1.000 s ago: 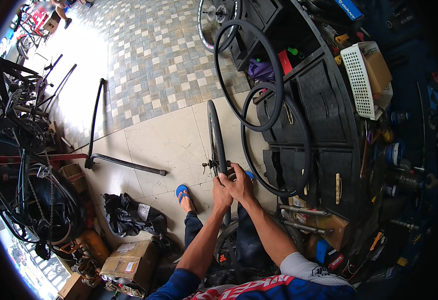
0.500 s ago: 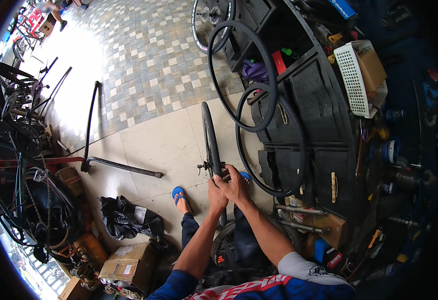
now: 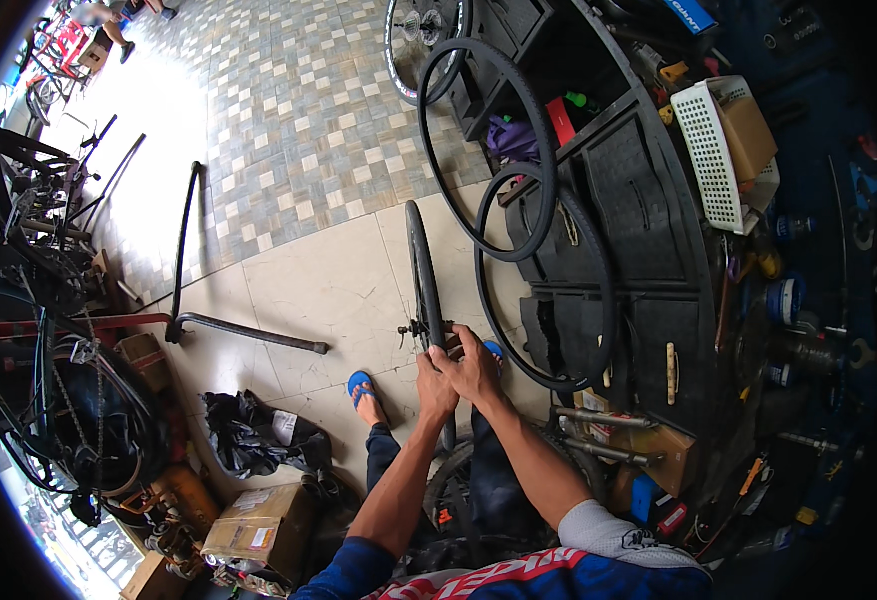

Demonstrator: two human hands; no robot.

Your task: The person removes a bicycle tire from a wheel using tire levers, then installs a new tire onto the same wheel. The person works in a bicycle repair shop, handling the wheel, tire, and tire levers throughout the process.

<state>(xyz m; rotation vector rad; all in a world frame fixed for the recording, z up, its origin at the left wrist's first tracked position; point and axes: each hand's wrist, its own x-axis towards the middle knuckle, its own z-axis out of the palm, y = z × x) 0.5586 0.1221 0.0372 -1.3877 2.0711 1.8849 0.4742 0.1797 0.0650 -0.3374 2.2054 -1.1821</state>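
1. Little moved since a second ago: whole view sits slightly further left; hands and wheel hold nearly the same place against each other.
2. Bicycle wheel (image 3: 428, 285) upright, seen almost edge-on, between the person's feet. Hub (image 3: 415, 328) shows at its left side; near part of the rim mostly covered by hands and forearms.
3. Left hand (image 3: 436, 388) closed on the near stretch of the dark tyre; its fingers mostly hidden underneath.
4. Right hand (image 3: 473, 372) clamped there too, just beside the left, thumbs close together, fingers arched over the right side. Fingertip contact too small to make out.
5. Blue sandal (image 3: 360, 384) clear on the left foot; right foot largely hidden by the right hand and forearm.
6. White perforated basket (image 3: 701, 165), on the black cabinet (image 3: 648, 220), holds a brown box (image 3: 748, 138); lower contents unclear.
7. Cabinet's open compartment: purple bundle (image 3: 514, 140) and red item (image 3: 562, 122); deeper inside too dark.
8. Two overlapping loose tyres (image 3: 609, 300) partly screen the cabinet front.
9. Crumpled black bag (image 3: 243, 430) and cardboard box (image 3: 253, 530) on the floor, left; contents not visible.
10. Far wheel (image 3: 390, 55) cut by the top edge. Right rim dim, tools there hard to tell.
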